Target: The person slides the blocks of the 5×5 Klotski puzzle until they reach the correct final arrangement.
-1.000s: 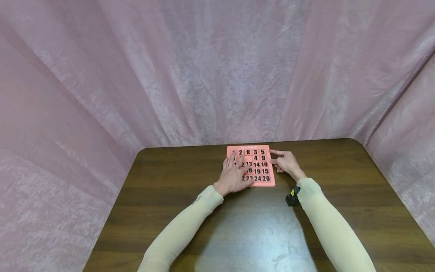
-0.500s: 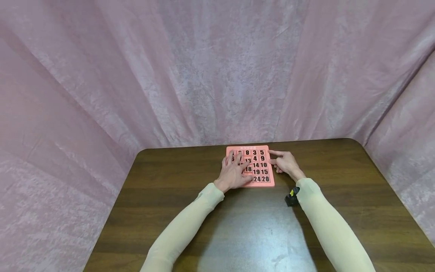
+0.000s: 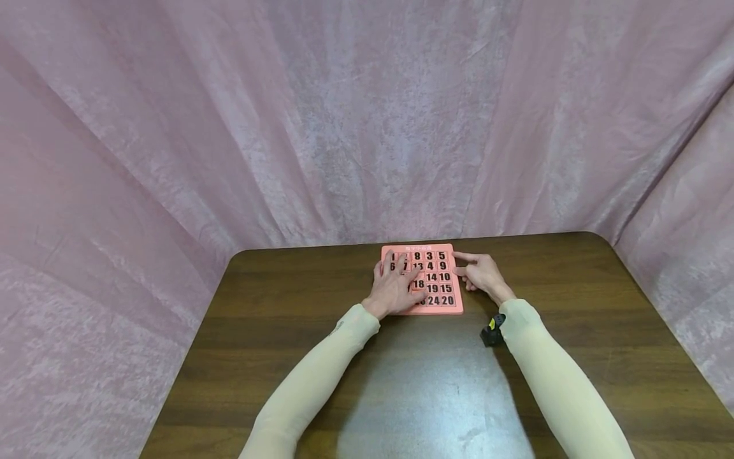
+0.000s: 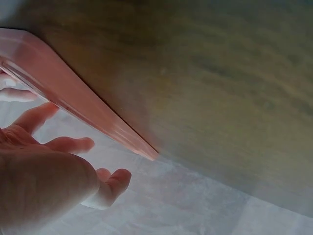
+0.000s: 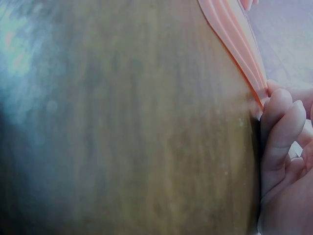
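Observation:
A pink number sliding puzzle (image 3: pixel 456 299) lies flat near the back edge of the table. Its tiles carry black numerals, with 1, 8, 3 and 5 readable in the top row. Tile 13 (image 3: pixel 418 266) sits in the second row, and tile 18 (image 3: pixel 418 284) stands a little out of line below it. My left hand (image 3: pixel 390 292) is spread over the left part of the puzzle, fingers on the tiles, hiding several of them. At the puzzle's right edge my right hand (image 3: pixel 482 275) rests its extended index finger and thumb, the other fingers bent underneath.
The brown wooden table (image 3: pixel 275 370) has rounded back corners. Pink velvet curtains (image 3: pixel 367 127) hang right behind it and along both sides. A black device (image 3: pixel 492 333) is at my right wrist.
Tile 13 has slid up into the gap in the second row, and tile 18 has shifted slightly upward. My left hand has moved slightly; the right hand stays at the edge.

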Tool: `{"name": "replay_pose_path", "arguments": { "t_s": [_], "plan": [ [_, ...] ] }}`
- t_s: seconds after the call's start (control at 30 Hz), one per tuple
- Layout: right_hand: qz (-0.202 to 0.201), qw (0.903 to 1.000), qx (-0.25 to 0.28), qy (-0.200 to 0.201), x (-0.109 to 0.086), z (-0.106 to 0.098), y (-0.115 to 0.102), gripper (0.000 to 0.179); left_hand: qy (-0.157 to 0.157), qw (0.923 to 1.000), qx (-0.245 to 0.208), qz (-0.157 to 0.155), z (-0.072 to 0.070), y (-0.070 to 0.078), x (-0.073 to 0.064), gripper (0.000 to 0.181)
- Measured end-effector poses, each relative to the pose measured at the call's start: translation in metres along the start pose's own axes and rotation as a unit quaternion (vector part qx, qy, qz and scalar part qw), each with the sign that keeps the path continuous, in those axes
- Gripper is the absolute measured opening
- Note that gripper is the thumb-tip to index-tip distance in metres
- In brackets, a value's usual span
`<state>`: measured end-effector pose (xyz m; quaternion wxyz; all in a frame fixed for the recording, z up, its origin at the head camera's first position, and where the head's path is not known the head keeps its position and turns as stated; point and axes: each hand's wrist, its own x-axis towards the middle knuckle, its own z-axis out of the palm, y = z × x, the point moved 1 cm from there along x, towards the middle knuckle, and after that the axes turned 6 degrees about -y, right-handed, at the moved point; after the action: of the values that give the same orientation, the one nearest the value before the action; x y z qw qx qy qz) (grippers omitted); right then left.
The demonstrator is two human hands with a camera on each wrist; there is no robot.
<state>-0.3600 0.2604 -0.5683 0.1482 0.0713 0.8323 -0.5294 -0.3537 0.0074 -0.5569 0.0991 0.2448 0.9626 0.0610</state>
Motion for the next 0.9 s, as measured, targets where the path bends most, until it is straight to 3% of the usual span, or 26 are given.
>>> {"name": "replay_pose_path", "arguments": {
  "t_s": [0.9],
  "plan": [
    [-0.002,1.0,0.003,-0.003,-0.0001,0.0006,0.0003,0.055,-0.011,0.9998,-0.012,-0.008,-0.003,0.0019,-0.0032,0.072]
  ]
}}
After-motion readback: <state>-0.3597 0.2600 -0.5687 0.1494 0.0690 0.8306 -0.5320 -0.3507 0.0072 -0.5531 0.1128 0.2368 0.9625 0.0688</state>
